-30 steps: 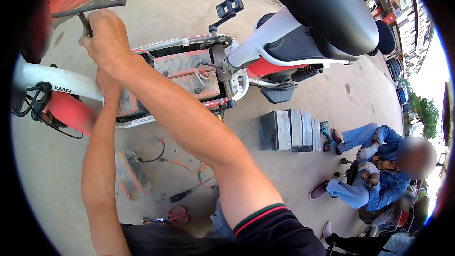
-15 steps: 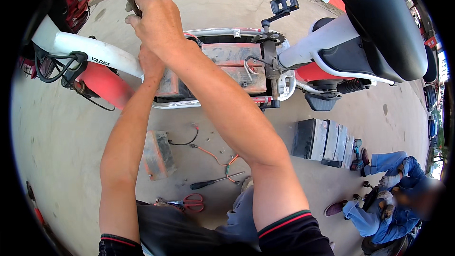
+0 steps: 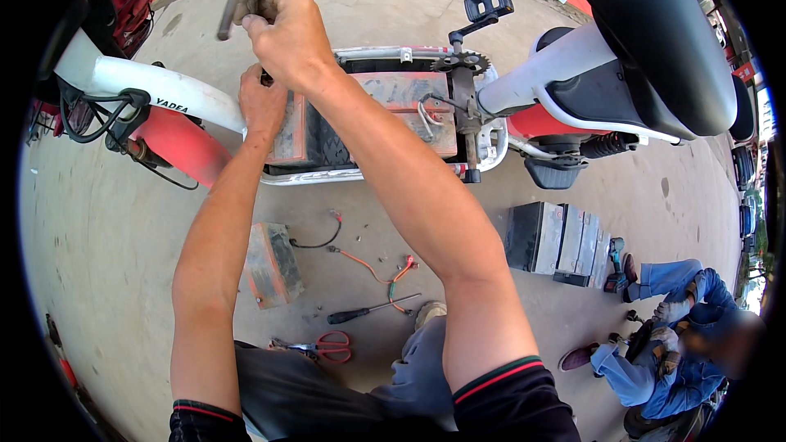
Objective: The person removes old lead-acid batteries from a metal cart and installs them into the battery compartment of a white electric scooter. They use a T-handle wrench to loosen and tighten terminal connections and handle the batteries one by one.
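A dark metal T-handle wrench (image 3: 237, 2) stands over the left end of the battery bay, its crossbar raised. My right hand (image 3: 293, 37) is closed around it just below the bar. Lower down, my left hand (image 3: 264, 105) is closed beside the left battery (image 3: 288, 141); what its fingers hold is mostly hidden, though a dark end shows at the fingertips. Dusty grey and orange batteries (image 3: 393, 92) lie in the open frame of a white electric bike (image 3: 168, 92). The wrench's lower end is out of sight.
On the ground lie a loose battery (image 3: 274, 266), a screwdriver (image 3: 350, 316), red-handled scissors (image 3: 334, 347) and orange wires (image 3: 364, 266). Several dark batteries (image 3: 536, 237) stand at the right, beside a cordless drill (image 3: 616, 266). Another person (image 3: 679, 360) sits at lower right.
The wrench's crossbar has swung from lying nearly left to right to pointing near and far. My right hand has turned with it and shifted slightly right; my left hand stays near the battery bay.
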Tool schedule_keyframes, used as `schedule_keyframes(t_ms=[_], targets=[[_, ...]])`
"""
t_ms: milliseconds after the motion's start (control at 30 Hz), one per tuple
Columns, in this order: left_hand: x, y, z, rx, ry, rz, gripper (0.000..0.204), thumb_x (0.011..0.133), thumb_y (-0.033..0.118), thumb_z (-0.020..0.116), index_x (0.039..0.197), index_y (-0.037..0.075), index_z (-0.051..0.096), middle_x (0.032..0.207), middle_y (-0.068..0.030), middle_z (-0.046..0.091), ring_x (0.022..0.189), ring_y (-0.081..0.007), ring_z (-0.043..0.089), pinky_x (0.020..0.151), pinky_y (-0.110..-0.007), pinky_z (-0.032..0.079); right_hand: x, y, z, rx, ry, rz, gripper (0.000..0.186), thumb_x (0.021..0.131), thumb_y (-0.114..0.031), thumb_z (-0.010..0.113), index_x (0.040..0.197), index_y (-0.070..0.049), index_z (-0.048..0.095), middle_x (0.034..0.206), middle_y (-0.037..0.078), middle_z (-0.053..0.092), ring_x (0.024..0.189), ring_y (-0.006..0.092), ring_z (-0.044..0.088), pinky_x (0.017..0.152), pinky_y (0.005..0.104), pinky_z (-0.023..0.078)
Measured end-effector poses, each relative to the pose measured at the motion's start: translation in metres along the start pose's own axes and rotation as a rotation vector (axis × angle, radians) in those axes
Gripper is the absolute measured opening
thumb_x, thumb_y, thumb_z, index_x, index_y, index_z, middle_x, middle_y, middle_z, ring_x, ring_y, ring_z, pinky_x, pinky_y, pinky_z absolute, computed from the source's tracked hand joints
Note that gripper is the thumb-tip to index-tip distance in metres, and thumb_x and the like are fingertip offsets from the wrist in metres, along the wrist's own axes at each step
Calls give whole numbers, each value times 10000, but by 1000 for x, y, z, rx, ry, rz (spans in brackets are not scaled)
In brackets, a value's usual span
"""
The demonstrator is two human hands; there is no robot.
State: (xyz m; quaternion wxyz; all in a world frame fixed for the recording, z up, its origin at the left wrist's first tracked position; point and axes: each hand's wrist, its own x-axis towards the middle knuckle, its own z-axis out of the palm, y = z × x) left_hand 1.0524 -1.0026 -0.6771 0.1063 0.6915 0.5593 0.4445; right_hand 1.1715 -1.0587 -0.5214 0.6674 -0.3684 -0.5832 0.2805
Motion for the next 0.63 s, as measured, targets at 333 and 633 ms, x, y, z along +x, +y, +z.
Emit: schedule_keyframes(t_ms=[333, 633], targets=[[-2, -2, 4, 21, 22, 86, 361, 894, 320, 756, 1025, -13, 707, 1094, -226, 712, 1109, -427, 630, 945, -495, 491, 4, -4, -2, -317, -25, -242, 276, 795, -41, 808, 1047, 56, 750, 861, 225, 726, 809, 392, 715, 767, 435, 570], [-4, -8, 5, 205, 51, 222, 431, 853, 360, 801, 1119, 31, 717, 1160, -225, 721, 1175, -389, 629, 1008, -510, 483, 2, -9, 6, -272, -57, -119, 466, 832, -139, 795, 1267, 3, 711, 1014, 221, 795, 924, 353, 774, 875, 432, 592]])
